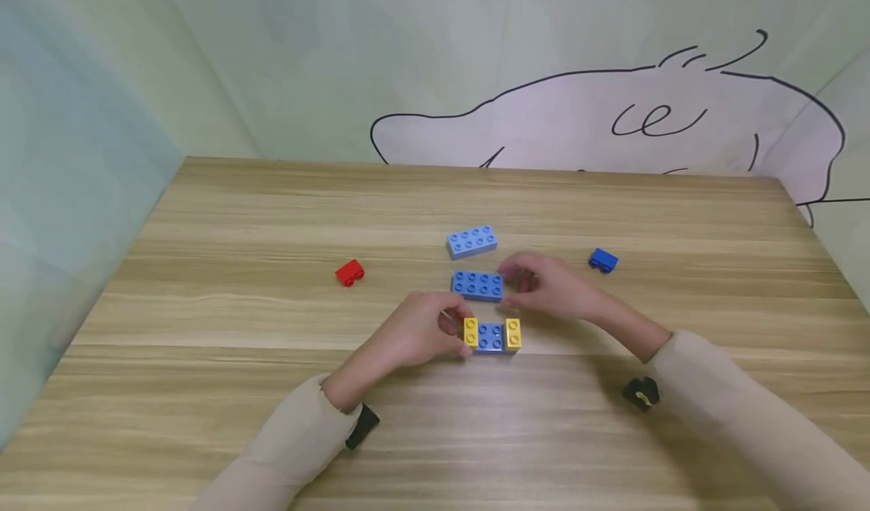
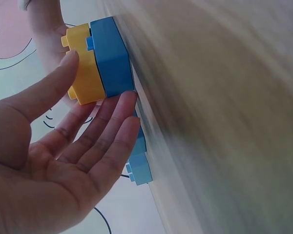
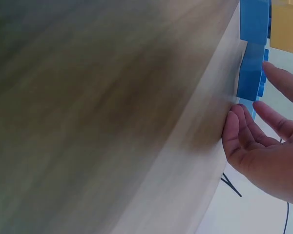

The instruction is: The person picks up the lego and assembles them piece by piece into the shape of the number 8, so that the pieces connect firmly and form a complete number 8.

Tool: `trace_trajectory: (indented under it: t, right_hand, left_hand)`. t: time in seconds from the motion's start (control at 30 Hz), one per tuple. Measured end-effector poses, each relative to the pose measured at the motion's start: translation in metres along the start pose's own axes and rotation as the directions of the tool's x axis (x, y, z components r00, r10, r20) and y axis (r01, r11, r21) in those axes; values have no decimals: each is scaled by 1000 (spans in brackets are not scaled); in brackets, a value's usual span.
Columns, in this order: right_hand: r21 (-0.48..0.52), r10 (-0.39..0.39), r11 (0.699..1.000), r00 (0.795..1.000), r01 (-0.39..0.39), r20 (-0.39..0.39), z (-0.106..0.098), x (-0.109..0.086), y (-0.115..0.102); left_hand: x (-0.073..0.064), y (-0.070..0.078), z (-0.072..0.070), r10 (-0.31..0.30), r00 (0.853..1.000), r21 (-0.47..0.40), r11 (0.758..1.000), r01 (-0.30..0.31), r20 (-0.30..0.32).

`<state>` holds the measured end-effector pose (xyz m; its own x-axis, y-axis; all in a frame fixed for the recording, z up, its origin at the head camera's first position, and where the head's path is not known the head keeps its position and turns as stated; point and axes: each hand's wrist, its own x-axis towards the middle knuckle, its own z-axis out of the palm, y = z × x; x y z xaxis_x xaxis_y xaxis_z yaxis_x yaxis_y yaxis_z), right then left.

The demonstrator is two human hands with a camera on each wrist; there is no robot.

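My left hand (image 1: pixel 423 331) holds the left end of a blue brick (image 1: pixel 491 337) with yellow bricks on both ends. In the left wrist view the thumb lies against the near yellow brick (image 2: pixel 89 66), while the fingertips are by the blue brick (image 2: pixel 112 58). Just beyond, a plain blue eight-stud brick (image 1: pixel 478 285) lies on the table. Around its right end my right hand (image 1: pixel 557 286) stands with thumb and index finger apart. In the right wrist view those fingertips are close to that brick (image 3: pixel 250 73); whether they touch it I cannot tell.
A light blue eight-stud brick (image 1: pixel 472 242) lies farther back on the wooden table (image 1: pixel 238 330). A small red brick (image 1: pixel 350 272) is on the left and a small dark blue brick (image 1: pixel 603 260) on the right, both tipped over. A wall with line drawings (image 1: pixel 435 58) stands behind.
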<state>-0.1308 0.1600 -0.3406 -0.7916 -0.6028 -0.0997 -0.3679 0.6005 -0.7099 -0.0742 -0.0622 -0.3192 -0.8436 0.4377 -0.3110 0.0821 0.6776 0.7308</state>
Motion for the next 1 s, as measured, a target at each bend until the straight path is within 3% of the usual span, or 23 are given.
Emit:
trace_trajectory:
  t: [0.5, 0.73, 1.0]
  right_hand:
    - [5, 4, 1000, 1000, -4, -31, 3, 2, -1]
    - [15, 26, 1000, 999, -25, -43, -3, -7, 3]
    - [-25, -36, 999, 993, 34, -111, -16, -25, -3]
  left_hand:
    - [0, 0, 0, -2, 1000, 3, 1000, 2, 0]
    - [1, 0, 1, -7, 1000, -3, 1000, 7, -3]
    - [1, 0, 1, -13, 1000, 1, 1000, 13, 0]
